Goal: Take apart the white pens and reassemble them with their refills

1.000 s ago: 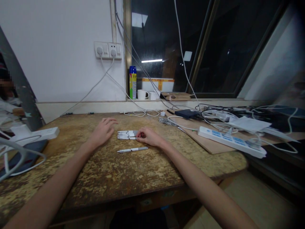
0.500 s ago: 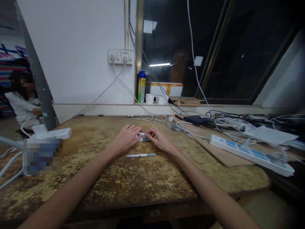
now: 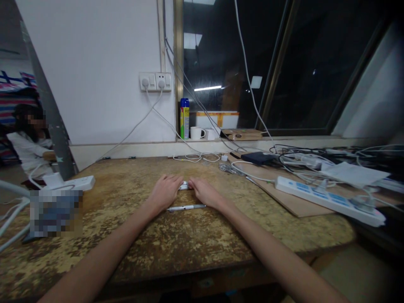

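Lying crosswise, the loose pen sits nearside of the bunched pens; left hand and right hand clasp their opposite ends, neither clearly nearer it.

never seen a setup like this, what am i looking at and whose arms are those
There's no machine here: the arms belong to a person working bare-handed, filmed by a camera on their head looking forward and down. The left hand and right hand are at opposite ends of some slim white pens; the fingers hide how many, and how firmly they're held. Another slim white-and-grey pen lies nearer the person on the worn yellow-brown table. To the right is a long white power strip with blue sockets.
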Demonstrator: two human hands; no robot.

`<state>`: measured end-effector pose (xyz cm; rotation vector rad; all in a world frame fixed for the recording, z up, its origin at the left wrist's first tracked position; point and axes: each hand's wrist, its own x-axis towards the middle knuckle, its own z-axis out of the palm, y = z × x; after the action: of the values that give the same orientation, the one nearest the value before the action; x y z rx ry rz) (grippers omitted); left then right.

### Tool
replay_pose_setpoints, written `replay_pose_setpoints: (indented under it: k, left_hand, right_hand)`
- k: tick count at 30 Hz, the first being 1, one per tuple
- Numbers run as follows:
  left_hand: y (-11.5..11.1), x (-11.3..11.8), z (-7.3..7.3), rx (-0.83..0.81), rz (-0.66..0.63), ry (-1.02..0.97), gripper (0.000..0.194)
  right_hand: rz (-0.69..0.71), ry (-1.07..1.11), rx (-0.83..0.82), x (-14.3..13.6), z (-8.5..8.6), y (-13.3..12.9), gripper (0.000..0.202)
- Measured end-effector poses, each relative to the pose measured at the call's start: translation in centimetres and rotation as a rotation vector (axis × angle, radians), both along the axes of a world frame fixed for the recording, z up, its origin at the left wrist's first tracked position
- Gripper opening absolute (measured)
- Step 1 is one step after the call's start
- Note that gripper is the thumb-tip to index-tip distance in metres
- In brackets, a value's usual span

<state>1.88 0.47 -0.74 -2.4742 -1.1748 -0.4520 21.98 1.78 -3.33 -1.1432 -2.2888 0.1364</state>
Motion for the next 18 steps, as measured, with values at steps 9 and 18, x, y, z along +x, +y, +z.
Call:
replay_pose_setpoints:
  k: [9, 18]
  left_hand:
    - [0.6, -0.4, -0.6, -0.211, 0.162, -0.055, 0.039]
    - [0.1, -0.9, 0.1, -0.135, 0.013, -0.15, 0.036]
  right_hand:
    - [0.018, -0.109, 0.138, -0.4, -0.3, 0.4, 0.02]
    - [0.137, 0.183, 0.18, 0.5, 0.8, -0.1, 0.013]
